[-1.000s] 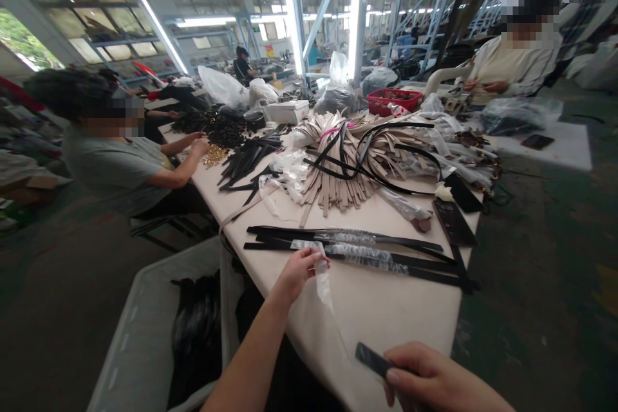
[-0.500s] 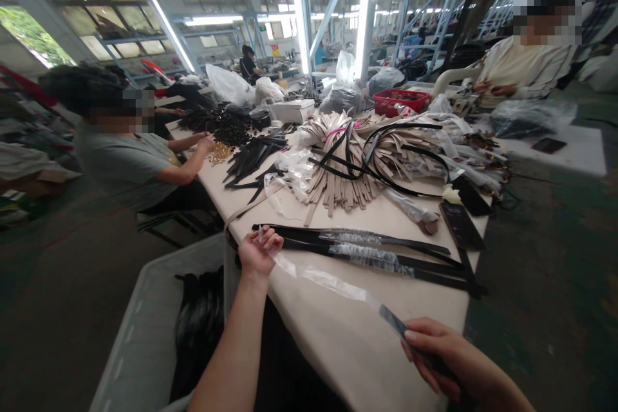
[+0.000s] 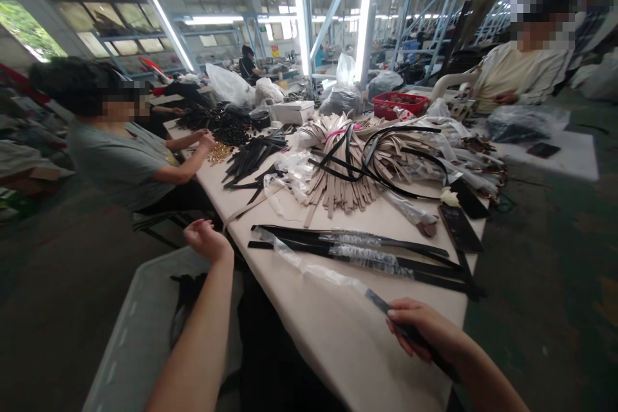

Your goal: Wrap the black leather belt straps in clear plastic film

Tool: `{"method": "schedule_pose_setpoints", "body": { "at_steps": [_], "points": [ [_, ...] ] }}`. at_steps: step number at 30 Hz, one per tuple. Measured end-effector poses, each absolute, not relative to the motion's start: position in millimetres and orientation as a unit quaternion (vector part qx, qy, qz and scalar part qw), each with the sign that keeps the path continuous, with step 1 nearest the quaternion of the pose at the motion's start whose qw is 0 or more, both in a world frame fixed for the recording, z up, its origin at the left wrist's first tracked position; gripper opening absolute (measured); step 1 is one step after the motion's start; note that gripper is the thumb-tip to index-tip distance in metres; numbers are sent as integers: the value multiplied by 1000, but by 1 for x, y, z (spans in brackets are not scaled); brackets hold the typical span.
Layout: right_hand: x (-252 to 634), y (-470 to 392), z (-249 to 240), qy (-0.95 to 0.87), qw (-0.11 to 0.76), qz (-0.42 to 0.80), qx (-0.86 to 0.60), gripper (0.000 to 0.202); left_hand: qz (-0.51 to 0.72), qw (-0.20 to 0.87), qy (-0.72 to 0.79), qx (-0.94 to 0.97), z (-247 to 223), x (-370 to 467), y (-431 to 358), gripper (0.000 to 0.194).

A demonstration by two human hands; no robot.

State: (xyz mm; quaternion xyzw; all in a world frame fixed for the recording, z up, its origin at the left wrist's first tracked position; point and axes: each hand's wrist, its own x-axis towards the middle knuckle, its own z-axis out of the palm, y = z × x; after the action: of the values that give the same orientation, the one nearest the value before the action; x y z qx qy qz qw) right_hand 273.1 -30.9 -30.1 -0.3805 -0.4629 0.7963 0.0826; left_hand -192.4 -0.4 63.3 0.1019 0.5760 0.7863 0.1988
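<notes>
Head view: the left hand (image 3: 206, 239) is empty, its fingers loosely curled and apart from the counter (image 3: 357, 341), above one pale bin (image 3: 123, 335). The right hand (image 3: 418, 328) grips one black strap (image 3: 379, 302) between thumb and fingers. The strap's free end projects forward and left of the right hand, at the mouth of one clear plastic sleeve (image 3: 321, 272). The sleeve trails further left, its far end overlapping the laid-out straps (image 3: 309, 248). These lie beyond the right hand; at least three are visible, but overlap prevents an exact count. One phone (image 3: 461, 228) lies beyond the right hand, near their right ends.
</notes>
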Motion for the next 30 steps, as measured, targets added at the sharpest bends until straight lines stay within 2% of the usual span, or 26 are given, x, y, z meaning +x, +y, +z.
{"method": "schedule_pose_setpoints", "body": {
  "at_steps": [1, 2, 4, 6, 7, 9, 10, 15, 20, 22, 27, 30],
  "points": [
    [268, -30, -31, -470, 77, 791, -385, 32, 775, 192, 581, 159, 62, -170, -12, 5],
    [263, -30, -31, -478, 66, 785, -388, 31, 734, 192, 588, 279, 59, -142, -25, 13],
    [249, -27, -28, -495, 39, 776, -388, 27, 559, 245, 554, 566, 46, -76, -49, 29],
    [234, -24, -21, -514, 18, 770, -378, 22, 345, 272, 475, 763, 28, -14, -65, 46],
    [228, -21, -16, -524, 10, 767, -369, 21, 271, 251, 459, 808, 19, 9, -67, 42],
    [225, -17, -4, -547, -1, 758, -355, 20, 173, 200, 460, 848, 2, 32, -63, 21],
    [228, -14, 1, -559, -5, 749, -354, 20, 149, 173, 476, 849, -4, 33, -58, 10],
    [279, -6, 5, -625, -37, 668, -403, 24, 79, 80, 570, 814, -10, -6, -35, 26],
    [285, -3, -5, -670, -42, 622, -402, 26, 24, 64, 541, 838, -5, -8, -35, 12],
    [277, -3, -5, -651, -21, 643, -403, 28, 21, 65, 551, 831, -8, -5, -36, 9],
    [278, -8, -1, -567, 94, 705, -416, 36, 40, 78, 624, 777, -20, -14, -36, 11],
    [279, -14, 1, -552, 112, 721, -405, 37, 58, 76, 648, 756, -26, -16, -36, 13]
  ]
}}
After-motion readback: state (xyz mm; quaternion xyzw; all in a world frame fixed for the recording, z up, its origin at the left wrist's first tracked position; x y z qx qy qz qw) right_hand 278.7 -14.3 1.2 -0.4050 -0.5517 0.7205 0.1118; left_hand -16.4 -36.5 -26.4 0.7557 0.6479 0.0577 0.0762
